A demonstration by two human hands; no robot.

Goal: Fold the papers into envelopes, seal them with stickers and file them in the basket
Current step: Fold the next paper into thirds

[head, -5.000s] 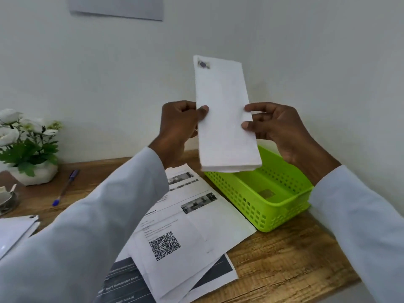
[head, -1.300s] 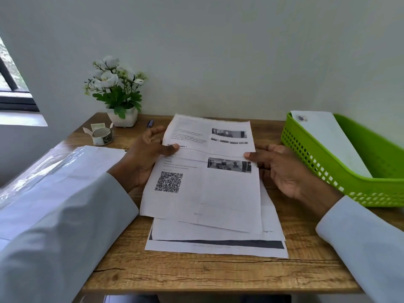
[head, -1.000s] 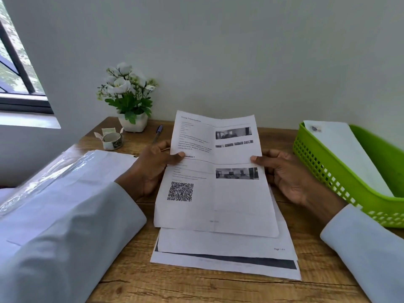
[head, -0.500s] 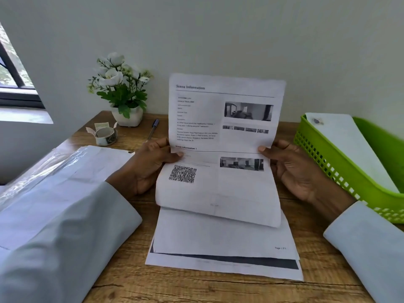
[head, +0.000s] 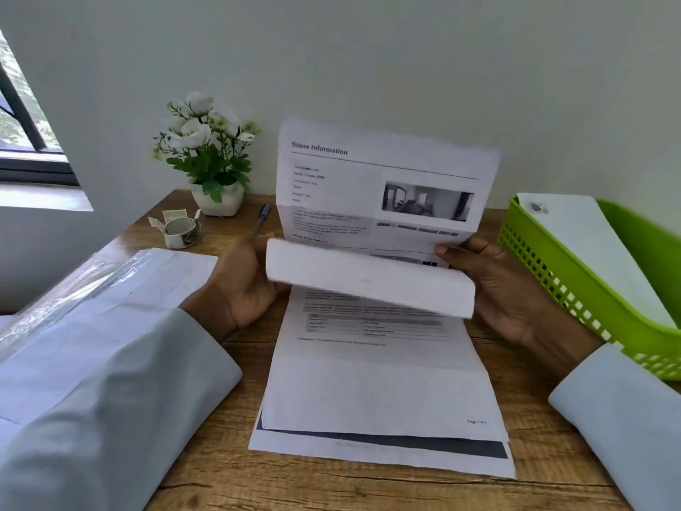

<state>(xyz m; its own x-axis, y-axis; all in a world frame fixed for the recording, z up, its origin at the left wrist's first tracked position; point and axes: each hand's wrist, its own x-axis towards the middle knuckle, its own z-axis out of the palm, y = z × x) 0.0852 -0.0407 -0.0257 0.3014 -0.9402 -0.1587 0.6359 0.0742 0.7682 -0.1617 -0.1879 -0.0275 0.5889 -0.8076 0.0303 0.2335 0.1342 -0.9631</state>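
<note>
We are gripping a printed sheet (head: pixel 383 201) at its two side edges, the left hand (head: pixel 239 285) pinching the left edge and the right hand (head: pixel 505 289) pinching the right, both curled round the paper and holding it up off the table (head: pixel 368 492). Its bottom part is curling up toward us into a soft roll, while the top part with the heading and photo is standing upright behind it.

We are judging this as the first fold of a new envelope. The next move is calling for us to bring the loose bottom edge level with the sides, then lay the sheet down and press the crease flat.

Under our hands the remaining papers (head: pixel 379 392) are lying in a loose stack. To the right, a finished envelope (head: pixel 589 252) with its sticker is leaning inside the green basket (head: pixel 575 300). Further out, a tape roll (head: pixel 181 232), a pen (head: pixel 261 219) and a flower pot (head: pixel 210 167) are sitting near the wall.

Half a second ago the sheet was hanging almost open with its QR code showing; now that lower part is turning up and hiding the code, and more of the page beneath is showing.
</note>
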